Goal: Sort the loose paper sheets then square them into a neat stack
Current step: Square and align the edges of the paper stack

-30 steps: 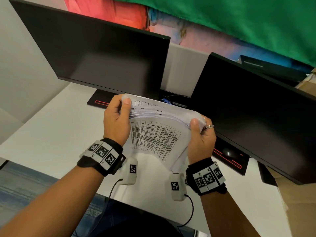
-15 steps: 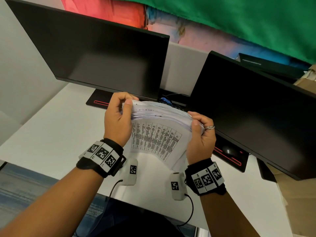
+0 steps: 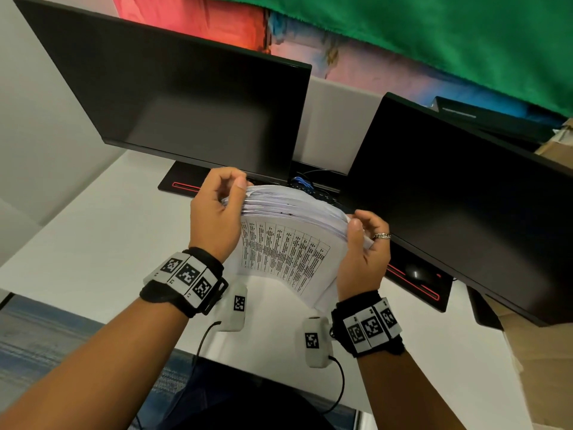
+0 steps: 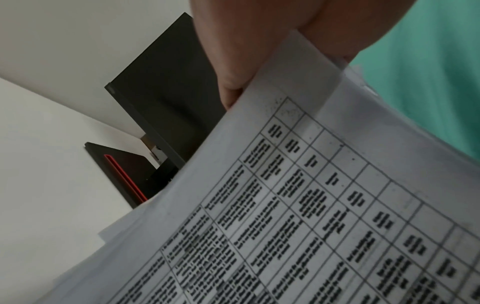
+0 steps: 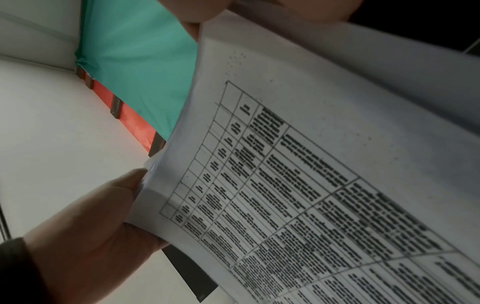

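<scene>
A thick stack of printed paper sheets (image 3: 288,243) stands on edge on the white desk (image 3: 102,243), its front sheet carrying a table of text (image 4: 298,216) (image 5: 298,195). My left hand (image 3: 217,212) grips the stack's upper left corner, thumb on the front sheet and fingers curled behind. On the upper right corner my right hand (image 3: 364,243) holds the sheets, thumb in front, a ring on one finger. The top edges of the sheets are fanned and uneven. The stack's lower edge is hidden behind my hands.
Two dark monitors (image 3: 186,113) (image 3: 465,193) stand close behind the stack, their black bases with red stripes (image 3: 183,186) (image 3: 418,283) on the desk. Cables (image 3: 302,181) lie between them. A cardboard box (image 3: 542,367) sits at the right. Green cloth (image 3: 434,41) hangs behind.
The stack has tipped more upright and dropped a little. My left fingers have lifted and shifted along the top corner, and my right thumb has moved up onto the right corner.
</scene>
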{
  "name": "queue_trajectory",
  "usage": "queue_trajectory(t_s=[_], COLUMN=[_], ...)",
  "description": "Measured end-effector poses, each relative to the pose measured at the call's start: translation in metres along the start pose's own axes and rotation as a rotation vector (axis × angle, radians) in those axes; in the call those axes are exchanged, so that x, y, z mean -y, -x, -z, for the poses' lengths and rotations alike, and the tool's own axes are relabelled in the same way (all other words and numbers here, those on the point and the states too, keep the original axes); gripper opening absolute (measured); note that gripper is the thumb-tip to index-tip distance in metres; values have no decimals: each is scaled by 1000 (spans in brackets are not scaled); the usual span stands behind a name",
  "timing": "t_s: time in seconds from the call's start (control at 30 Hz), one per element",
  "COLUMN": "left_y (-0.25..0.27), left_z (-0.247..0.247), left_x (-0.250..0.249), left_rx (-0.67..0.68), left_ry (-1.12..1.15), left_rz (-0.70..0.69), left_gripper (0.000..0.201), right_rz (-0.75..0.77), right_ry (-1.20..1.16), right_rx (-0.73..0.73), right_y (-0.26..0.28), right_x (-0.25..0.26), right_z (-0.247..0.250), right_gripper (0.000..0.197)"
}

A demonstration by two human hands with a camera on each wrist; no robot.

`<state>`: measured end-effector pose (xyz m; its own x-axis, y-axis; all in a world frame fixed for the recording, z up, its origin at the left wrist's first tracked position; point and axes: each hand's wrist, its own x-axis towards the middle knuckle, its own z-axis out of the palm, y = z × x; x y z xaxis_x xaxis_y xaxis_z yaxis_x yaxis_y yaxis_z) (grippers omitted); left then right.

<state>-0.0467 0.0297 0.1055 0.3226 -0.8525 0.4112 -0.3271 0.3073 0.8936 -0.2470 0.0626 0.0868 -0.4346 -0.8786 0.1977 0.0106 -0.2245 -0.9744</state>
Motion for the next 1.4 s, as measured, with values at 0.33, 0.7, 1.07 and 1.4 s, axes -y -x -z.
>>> queue_trajectory(t_s=[0.33, 0.7, 1.07, 1.4], left_y=[2, 1, 8, 18], left_z=[21, 18, 49, 17], left_x=[2, 4, 30, 25], left_rx=[288, 205, 676, 476], left_ry=[-101, 14, 7, 152], left_rz=[-185, -5, 119, 158], left_gripper=[10, 15, 103, 64], right_rz=[-172, -233, -276, -105], right_ry=[11, 47, 70, 54], right_rx=[126, 101, 71, 124], right_y=[2, -1, -16, -11], right_x=[-6, -18, -18, 7], right_z=[12, 14, 18, 25], right_gripper=[35, 25, 25, 32])
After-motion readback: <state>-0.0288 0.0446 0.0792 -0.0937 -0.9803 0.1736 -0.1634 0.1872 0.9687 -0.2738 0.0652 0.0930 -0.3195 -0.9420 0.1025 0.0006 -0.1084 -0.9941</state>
